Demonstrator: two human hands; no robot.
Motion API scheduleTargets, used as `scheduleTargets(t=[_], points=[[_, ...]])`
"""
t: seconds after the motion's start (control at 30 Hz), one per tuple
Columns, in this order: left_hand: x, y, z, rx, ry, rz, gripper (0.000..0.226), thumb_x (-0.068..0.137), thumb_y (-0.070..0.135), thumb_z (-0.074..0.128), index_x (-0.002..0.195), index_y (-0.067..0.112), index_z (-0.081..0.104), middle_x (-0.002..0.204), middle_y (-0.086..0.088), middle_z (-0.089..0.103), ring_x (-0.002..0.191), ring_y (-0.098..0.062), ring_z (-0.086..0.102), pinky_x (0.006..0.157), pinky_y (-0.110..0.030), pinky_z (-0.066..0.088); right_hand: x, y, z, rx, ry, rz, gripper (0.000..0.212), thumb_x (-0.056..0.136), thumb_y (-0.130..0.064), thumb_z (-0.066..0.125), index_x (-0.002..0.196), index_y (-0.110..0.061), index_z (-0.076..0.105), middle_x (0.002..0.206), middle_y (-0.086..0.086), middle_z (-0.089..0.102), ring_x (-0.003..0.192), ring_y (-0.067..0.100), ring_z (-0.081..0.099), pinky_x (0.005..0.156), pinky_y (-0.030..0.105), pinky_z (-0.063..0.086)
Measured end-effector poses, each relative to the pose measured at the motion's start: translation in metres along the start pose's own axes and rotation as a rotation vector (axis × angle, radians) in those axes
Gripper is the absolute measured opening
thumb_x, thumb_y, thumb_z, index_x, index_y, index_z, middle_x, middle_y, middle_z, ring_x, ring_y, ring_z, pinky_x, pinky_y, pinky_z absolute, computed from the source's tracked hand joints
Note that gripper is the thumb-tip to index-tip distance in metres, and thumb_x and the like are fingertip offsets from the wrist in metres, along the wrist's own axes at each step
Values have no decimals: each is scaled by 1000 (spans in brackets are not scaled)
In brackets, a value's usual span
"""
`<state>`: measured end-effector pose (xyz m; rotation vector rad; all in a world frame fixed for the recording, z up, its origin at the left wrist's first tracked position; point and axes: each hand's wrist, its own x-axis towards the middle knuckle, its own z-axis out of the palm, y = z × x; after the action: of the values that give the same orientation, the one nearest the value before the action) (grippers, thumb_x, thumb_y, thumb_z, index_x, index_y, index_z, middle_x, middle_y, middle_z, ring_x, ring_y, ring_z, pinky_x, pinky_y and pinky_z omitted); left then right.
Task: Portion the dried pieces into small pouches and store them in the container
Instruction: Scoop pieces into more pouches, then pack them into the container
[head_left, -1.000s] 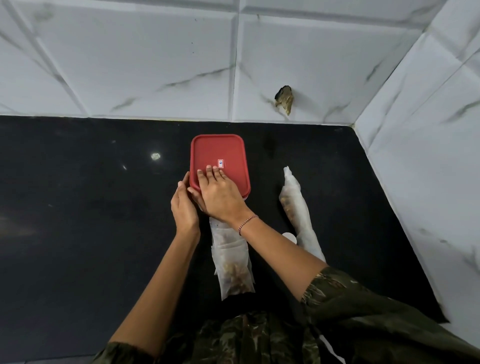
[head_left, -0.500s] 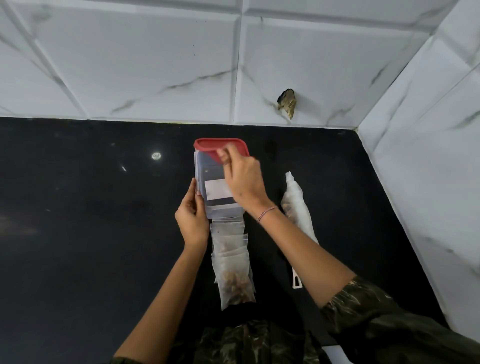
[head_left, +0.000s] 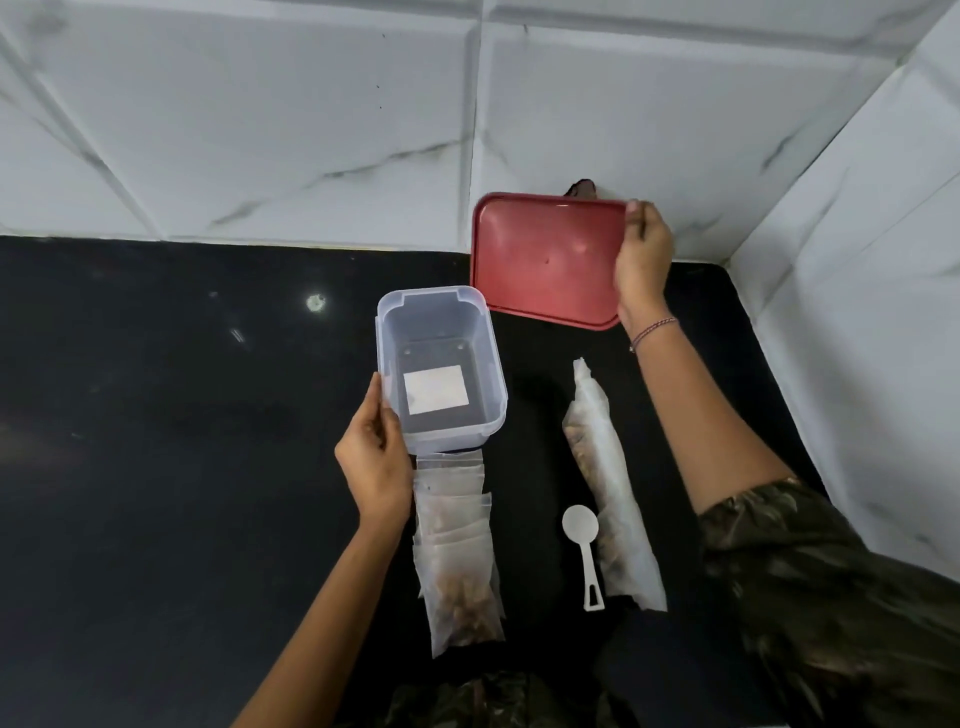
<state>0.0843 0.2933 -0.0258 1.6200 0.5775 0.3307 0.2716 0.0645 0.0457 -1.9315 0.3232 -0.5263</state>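
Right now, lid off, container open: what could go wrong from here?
1. The right hand pinches the red lid by one edge only, held up off the counter; it could slip and land on the long bag nearby.
2. The container meets the pouch stack at its near end; if it rests on the stack, pulling a pouch may tip it, though the left hand holds its side.
3. The right forearm reaches past the long bag and white scoop; drawing back low might sweep them.
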Motion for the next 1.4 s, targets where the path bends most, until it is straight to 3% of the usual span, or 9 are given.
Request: scheduleTargets(t=[0.23, 0.37, 0.47, 0.6, 0.77, 0.93, 1.07, 1.2, 1.4], points=[[-1, 2, -4, 56, 21, 5, 37, 98, 10, 50, 135, 13, 53, 124, 9, 58, 105, -4, 61, 85, -4, 46, 32, 74, 8, 2, -32, 289, 27, 102, -26, 37, 96, -11, 58, 80, -3, 52, 74, 8, 47, 64, 17, 39], [-1, 0, -4, 60, 30, -3, 37, 98, 11, 50, 135, 14, 53, 122, 14, 56, 95, 12, 57, 83, -1, 44, 33, 96, 15, -82, -164, 271, 35, 102, -28, 37, 115, -5, 60, 108, 7, 60, 98, 14, 53, 85, 23, 40], [-1, 2, -3, 56, 32, 0, 37, 97, 11, 51, 135, 13, 53, 121, 13, 56, 94, 11, 57, 82, 0, 44, 31, 105, 20, -201, -273, 253, 36, 102, -27, 38, 121, -4, 58, 120, 12, 60, 111, 22, 55, 93, 28, 40], [-2, 4, -1, 52, 36, 2, 37, 97, 12, 51, 134, 12, 53, 121, 13, 56, 103, 4, 57, 83, -1, 44, 25, 117, 22, -393, -320, 191, 34, 102, -21, 36, 116, -3, 61, 119, 16, 59, 111, 27, 56, 87, 25, 40], [-3, 0, -2, 44, 35, 25, 37, 98, 18, 50, 134, 14, 53, 125, 12, 57, 103, 12, 55, 86, -2, 44, 18, 129, 17, -462, -340, 90, 35, 101, -13, 35, 111, -8, 67, 124, 15, 52, 115, 28, 51, 100, 36, 42], [-5, -1, -2, 56, 27, 51, 38, 100, 21, 47, 138, 17, 49, 131, 12, 53, 117, 3, 50, 96, -10, 43, 9, 120, 7, -478, -397, 41, 31, 100, -10, 38, 116, -6, 64, 126, 12, 52, 118, 25, 48, 100, 27, 37], [-3, 3, -1, 206, 78, 243, 38, 103, 17, 40, 140, 10, 46, 151, 4, 37, 133, -2, 38, 110, -26, 37, -11, 102, -11, -416, -350, -3, 30, 99, -11, 39, 117, -7, 64, 126, 9, 52, 118, 22, 48, 98, 21, 36], [-10, 21, 9, 347, 33, 530, 43, 100, 12, 38, 143, 14, 44, 155, 0, 31, 138, -8, 33, 100, 0, 27, -57, 69, -40, -300, -217, -54, 31, 100, -17, 39, 120, -10, 62, 124, 7, 51, 115, 18, 49, 97, 22, 39], [-31, 28, 63, 572, -534, 952, 49, 87, -1, 42, 132, 10, 57, 137, -9, 55, 124, -22, 54, 95, -30, 47, -142, 49, -91, -304, -129, 85, 23, 97, -23, 48, 116, -14, 58, 120, 2, 48, 101, 7, 51, 82, 17, 40]])
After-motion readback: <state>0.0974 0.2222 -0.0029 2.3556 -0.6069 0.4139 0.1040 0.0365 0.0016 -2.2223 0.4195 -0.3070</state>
